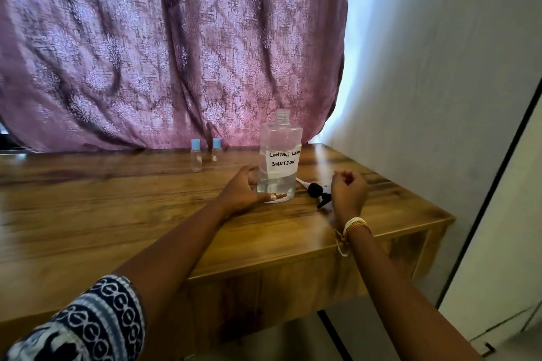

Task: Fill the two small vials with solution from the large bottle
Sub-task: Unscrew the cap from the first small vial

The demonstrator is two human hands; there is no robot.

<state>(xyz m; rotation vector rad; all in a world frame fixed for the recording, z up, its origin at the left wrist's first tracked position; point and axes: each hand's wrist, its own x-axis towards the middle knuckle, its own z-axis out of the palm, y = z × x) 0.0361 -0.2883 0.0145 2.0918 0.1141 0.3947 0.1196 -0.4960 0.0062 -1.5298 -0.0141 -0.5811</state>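
Gripping, left hand point(242, 189): I see it curled round the base of the bottle point(278, 160), thumb across the front, forearm stretched over the table point(117, 199).
Right hand point(349, 192): raised just off the table, fingers loosely curled, holding nothing; bangles at the wrist.
Bottle: clear squarish plastic, upright, threaded neck uncapped, liquid low inside, handwritten white label.
Pump point(318, 192): black, lying between bottle and right hand.
Vials point(196, 155): two, clear, blue caps on, upright beside each other near the curtain point(161, 47), left of the bottle.
Table: glossy wood grain.
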